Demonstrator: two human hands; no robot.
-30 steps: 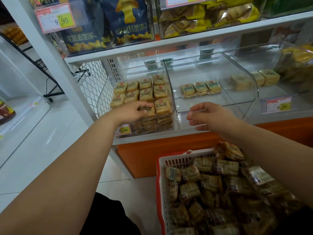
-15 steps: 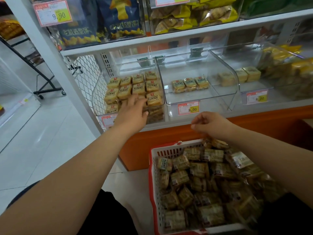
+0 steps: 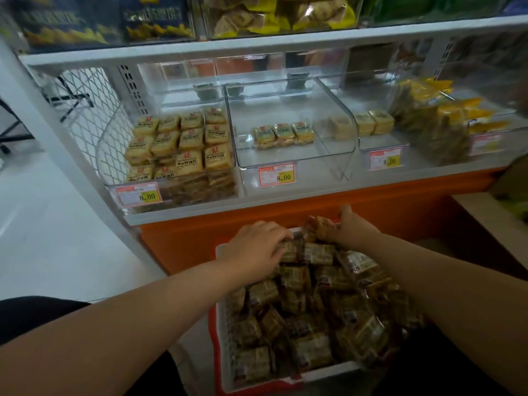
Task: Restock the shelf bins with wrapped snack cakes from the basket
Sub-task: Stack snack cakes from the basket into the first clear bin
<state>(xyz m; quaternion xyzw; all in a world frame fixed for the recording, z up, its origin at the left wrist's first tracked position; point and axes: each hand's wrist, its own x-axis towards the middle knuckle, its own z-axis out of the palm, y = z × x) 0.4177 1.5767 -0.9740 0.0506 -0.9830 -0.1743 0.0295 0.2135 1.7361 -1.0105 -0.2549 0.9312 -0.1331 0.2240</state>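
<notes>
Both hands are in the basket (image 3: 221, 324): left hand (image 3: 254, 248) has its fingers curled over a snack cake (image 3: 290, 250), right hand (image 3: 353, 227) grips another cake (image 3: 320, 225) at the far end. Half-filled shelf bin (image 3: 297, 130) sits well beyond the fingertips.

Single head view looks forward and down, close over basket (image 3: 221, 332), facing shelf (image 3: 200, 51).

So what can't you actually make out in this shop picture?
- Head view: the small print on the red-and-yellow price tag is too small to read.
- The blue snack bags on the top shelf are cut off by the upper edge and blurred.
- Whether the left hand and right hand have gripped any brown wrapped snack cakes: fingertips are hidden among the wrappers.
- The red-and-white plastic basket: its right side is hidden by the right arm.
</notes>
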